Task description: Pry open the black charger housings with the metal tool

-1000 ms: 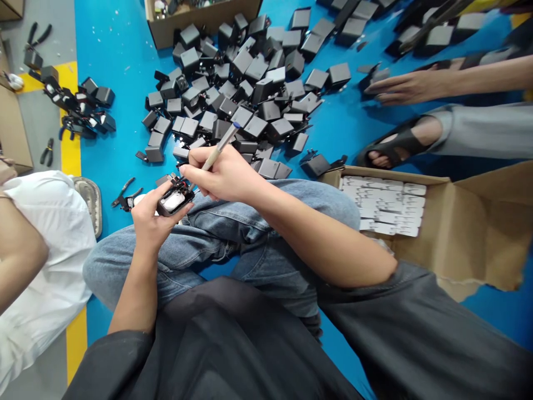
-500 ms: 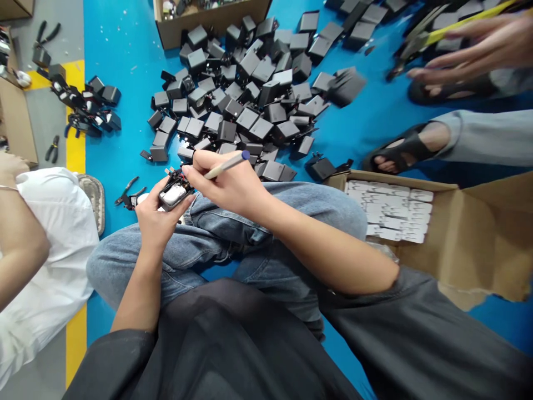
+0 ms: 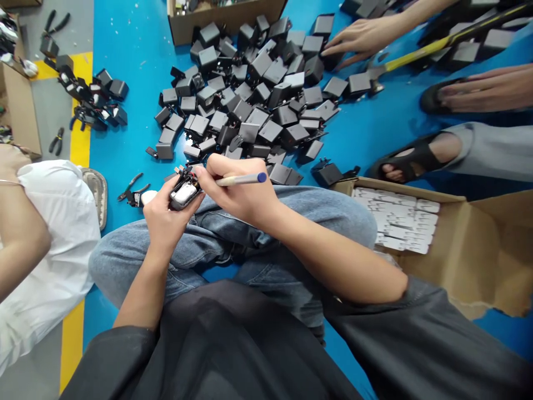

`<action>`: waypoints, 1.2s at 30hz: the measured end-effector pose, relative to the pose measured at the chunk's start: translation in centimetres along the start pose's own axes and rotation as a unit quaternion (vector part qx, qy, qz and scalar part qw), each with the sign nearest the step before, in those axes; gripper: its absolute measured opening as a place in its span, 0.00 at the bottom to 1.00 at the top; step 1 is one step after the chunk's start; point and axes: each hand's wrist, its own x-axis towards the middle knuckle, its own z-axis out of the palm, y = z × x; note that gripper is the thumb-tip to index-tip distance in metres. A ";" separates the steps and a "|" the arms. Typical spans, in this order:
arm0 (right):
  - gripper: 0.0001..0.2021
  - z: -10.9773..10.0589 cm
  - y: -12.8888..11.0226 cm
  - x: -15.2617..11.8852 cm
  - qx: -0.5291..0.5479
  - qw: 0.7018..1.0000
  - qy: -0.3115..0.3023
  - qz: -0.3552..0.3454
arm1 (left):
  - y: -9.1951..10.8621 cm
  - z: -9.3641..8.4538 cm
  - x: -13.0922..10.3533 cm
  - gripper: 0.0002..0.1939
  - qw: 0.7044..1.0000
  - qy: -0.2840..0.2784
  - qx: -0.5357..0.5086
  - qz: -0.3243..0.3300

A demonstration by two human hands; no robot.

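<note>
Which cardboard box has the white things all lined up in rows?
The right-hand box, beside the blue jeans. Its white pieces sit in neat rows, while the top box holds a jumble.

We're looking out from the wearer's own head, pitched forward and steeply down: black shirt (image 3: 225,344) filling six o'clock, nearest of all, left hand (image 3: 167,218) towards nine, right hand (image 3: 246,194) close to the middle, blue floor (image 3: 141,61) running away beyond, and a cardboard box (image 3: 183,30) cut by the view's edge at twelve.
</note>
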 end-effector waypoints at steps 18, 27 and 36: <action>0.18 -0.1 0.2 0.1 0.053 0.998 0.034 0.013 | -0.5 0.1 0.2 0.26 0.999 0.006 -0.032 -0.014; 0.18 0.1 0.5 0.1 0.084 0.996 0.015 0.029 | -1.0 0.2 0.1 0.28 0.997 -0.006 -0.077 -0.017; 0.19 0.4 0.7 0.2 0.141 0.988 0.003 0.064 | -1.6 0.6 0.0 0.26 0.990 -0.020 -0.136 -0.031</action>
